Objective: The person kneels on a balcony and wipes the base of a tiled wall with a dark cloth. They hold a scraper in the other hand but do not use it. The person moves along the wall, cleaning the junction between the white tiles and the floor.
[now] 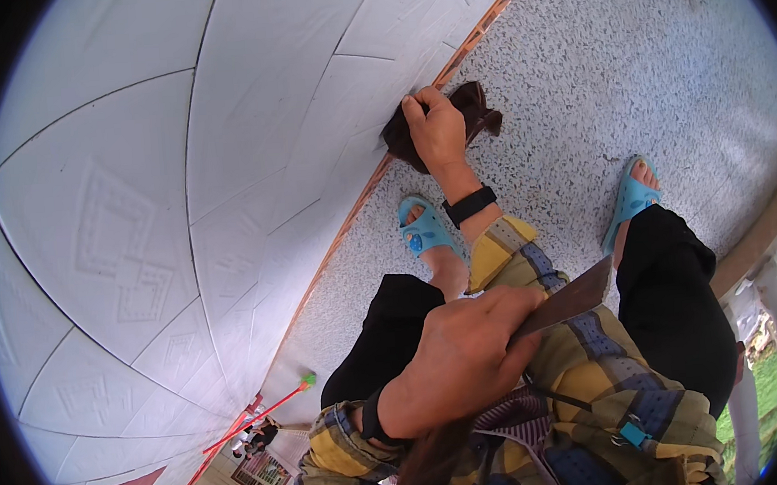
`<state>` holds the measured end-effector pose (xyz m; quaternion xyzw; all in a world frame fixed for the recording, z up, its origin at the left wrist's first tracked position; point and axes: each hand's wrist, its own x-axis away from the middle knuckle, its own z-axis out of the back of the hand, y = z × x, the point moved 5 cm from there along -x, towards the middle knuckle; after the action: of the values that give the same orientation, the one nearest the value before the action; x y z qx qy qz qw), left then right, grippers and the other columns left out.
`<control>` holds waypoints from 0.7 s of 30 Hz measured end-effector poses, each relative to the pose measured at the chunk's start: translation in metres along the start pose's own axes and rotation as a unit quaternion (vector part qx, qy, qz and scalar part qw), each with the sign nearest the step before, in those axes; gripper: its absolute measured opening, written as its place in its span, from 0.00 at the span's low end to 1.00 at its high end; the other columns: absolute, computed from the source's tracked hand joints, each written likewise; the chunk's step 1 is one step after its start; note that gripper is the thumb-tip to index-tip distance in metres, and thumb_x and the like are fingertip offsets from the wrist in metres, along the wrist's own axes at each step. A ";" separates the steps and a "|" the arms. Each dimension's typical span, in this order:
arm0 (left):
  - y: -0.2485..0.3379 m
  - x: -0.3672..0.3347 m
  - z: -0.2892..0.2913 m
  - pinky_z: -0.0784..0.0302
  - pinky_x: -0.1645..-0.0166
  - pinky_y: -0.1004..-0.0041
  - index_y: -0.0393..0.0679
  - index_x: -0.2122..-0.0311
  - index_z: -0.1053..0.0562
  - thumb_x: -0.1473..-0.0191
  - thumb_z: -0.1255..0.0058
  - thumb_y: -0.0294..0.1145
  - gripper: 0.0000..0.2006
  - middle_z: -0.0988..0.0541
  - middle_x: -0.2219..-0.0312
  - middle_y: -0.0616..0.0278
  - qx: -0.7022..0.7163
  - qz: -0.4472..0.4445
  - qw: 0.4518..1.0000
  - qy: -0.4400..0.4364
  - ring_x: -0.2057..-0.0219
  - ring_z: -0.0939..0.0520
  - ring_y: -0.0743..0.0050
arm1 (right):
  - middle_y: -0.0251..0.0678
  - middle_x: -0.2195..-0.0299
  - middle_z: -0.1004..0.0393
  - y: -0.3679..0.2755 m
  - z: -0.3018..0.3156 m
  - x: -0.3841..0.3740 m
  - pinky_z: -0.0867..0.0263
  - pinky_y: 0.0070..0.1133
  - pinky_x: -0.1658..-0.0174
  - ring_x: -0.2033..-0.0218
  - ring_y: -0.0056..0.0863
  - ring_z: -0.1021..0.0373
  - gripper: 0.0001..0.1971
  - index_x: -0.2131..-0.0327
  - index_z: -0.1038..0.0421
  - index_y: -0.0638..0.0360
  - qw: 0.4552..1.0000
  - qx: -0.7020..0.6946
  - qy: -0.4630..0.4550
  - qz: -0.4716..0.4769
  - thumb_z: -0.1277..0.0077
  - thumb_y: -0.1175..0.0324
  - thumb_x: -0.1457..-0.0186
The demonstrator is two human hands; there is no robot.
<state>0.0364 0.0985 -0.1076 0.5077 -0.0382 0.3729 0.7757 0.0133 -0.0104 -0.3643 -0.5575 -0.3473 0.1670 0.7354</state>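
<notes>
While we look down along the foot of a white tiled wall, we see the right hand at one o'clock of our view. Its fingers are curled tightly on a dark brown cloth, which lies crumpled where the wall meets the speckled floor. The cloth touches the thin orange-brown edging that runs there.

At five o'clock is the left hand, nearer to us. Its fingers are closed around a flat dark brown strip; one end of this strip points toward three o'clock, and what it is made of we cannot tell.

Both wrists wear a black band, and the sleeves belong to a checked shirt in yellow and grey-blue. One blue slipper stands near the centre, the other at three o'clock, below black trousers. At seven o'clock we notice a red stick with a green end, and at four o'clock some green grass.
</notes>
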 end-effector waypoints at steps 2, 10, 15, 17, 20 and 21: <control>-0.001 0.000 0.000 0.24 0.68 0.65 0.38 0.59 0.24 0.51 0.41 0.25 0.12 0.20 0.71 0.53 0.003 0.007 1.000 -0.004 0.71 0.18 0.52 | 0.45 0.77 0.26 -0.011 -0.007 0.025 0.33 0.27 0.69 0.78 0.32 0.30 0.13 0.70 0.27 0.65 0.998 -0.033 -0.010 0.055 0.45 0.62 0.42; -0.006 0.008 0.003 0.24 0.68 0.65 0.38 0.59 0.24 0.53 0.42 0.24 0.13 0.20 0.71 0.53 -0.005 0.014 1.000 -0.002 0.72 0.19 0.51 | 0.41 0.80 0.26 0.010 0.000 -0.014 0.35 0.29 0.71 0.79 0.29 0.32 0.13 0.73 0.27 0.64 0.996 -0.024 0.060 -0.057 0.45 0.62 0.43; -0.007 0.011 0.004 0.24 0.68 0.64 0.38 0.60 0.24 0.53 0.42 0.23 0.12 0.21 0.71 0.52 -0.005 0.035 0.999 -0.016 0.72 0.19 0.51 | 0.42 0.79 0.25 0.018 0.002 -0.014 0.35 0.29 0.71 0.79 0.31 0.31 0.14 0.74 0.27 0.64 0.997 0.010 0.066 -0.038 0.45 0.62 0.44; -0.008 0.009 0.005 0.24 0.68 0.64 0.39 0.60 0.24 0.53 0.42 0.23 0.13 0.21 0.71 0.53 -0.005 0.029 1.000 -0.010 0.72 0.19 0.50 | 0.46 0.76 0.24 0.012 -0.003 -0.001 0.33 0.33 0.68 0.74 0.43 0.27 0.13 0.71 0.25 0.62 0.999 -0.013 0.029 -0.010 0.45 0.61 0.44; -0.008 0.008 0.003 0.24 0.68 0.63 0.40 0.56 0.27 0.56 0.39 0.25 0.19 0.22 0.69 0.54 -0.010 0.011 0.999 -0.029 0.70 0.19 0.50 | 0.47 0.75 0.23 0.011 -0.005 0.006 0.31 0.35 0.67 0.72 0.49 0.26 0.12 0.70 0.25 0.60 0.998 -0.031 0.010 -0.049 0.45 0.60 0.45; -0.008 0.008 0.003 0.24 0.68 0.62 0.40 0.55 0.28 0.58 0.37 0.27 0.22 0.22 0.68 0.54 -0.016 -0.003 0.999 -0.037 0.70 0.19 0.51 | 0.47 0.75 0.23 0.009 -0.004 0.006 0.31 0.35 0.67 0.72 0.48 0.26 0.12 0.70 0.25 0.60 0.998 -0.048 0.025 -0.043 0.45 0.60 0.44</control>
<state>0.0480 0.0989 -0.1087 0.5088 -0.0714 0.3509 0.7828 0.0220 -0.0067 -0.3716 -0.5810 -0.3603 0.1046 0.7223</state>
